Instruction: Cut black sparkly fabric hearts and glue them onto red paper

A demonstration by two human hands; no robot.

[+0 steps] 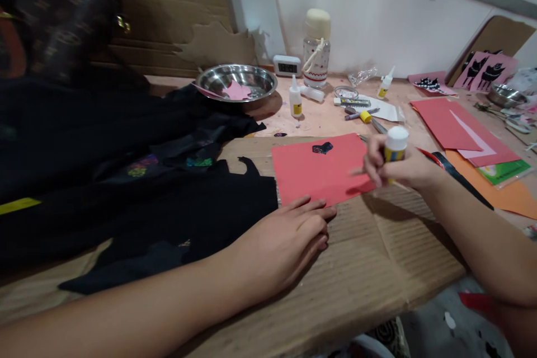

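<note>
A sheet of red paper (pixel 310 173) lies on the cardboard, with a small black speckled cut-out (pixel 323 148) near its far edge. My left hand (pixel 300 229) rests flat, fingers stretched, its fingertips on the front edge of the paper. Over the paper's right side, my right hand (pixel 388 163) is closed around a glue stick (pixel 395 148), white end up. Something thin and pale also pokes out by those fingers, too blurred to name. A yellow cap (pixel 365 116) lies just beyond, beside pens. Black fabric or paper scraps (pixel 235 201) spread left of the red sheet.
Behind stand a steel bowl (pixel 205 79) holding pink paper, a small clock (pixel 287 65), a bottle (pixel 316 50) and small glue bottles (pixel 296 102). To the right lie black-handled scissors (pixel 464 182), red sheets (pixel 444 126) and orange paper (pixel 509 196). The cardboard's front edge (pixel 369 321) runs below.
</note>
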